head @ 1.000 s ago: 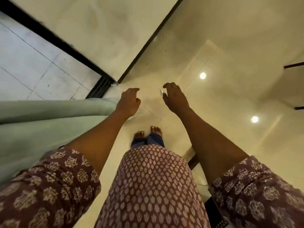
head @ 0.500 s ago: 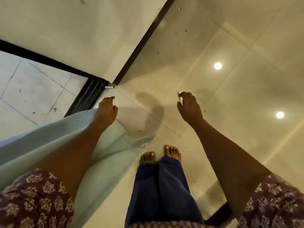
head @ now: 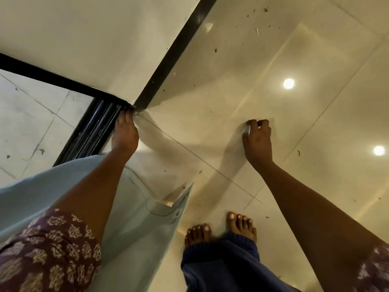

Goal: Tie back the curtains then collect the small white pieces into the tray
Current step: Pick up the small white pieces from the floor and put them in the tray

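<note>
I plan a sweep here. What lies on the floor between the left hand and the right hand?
In the head view, only bare glossy floor, one tile joint and hand shadows lie between the left hand and the right hand.

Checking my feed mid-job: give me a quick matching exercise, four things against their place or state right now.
Things:
1 left hand
2 right hand
3 curtain
4 feet

States:
A pinching a small white piece
B bare, standing on the tile
C reaching to the floor corner by the door track
D pale green, hanging under the left arm

Pairs: 1-C, 2-A, 3-D, 4-B
</note>
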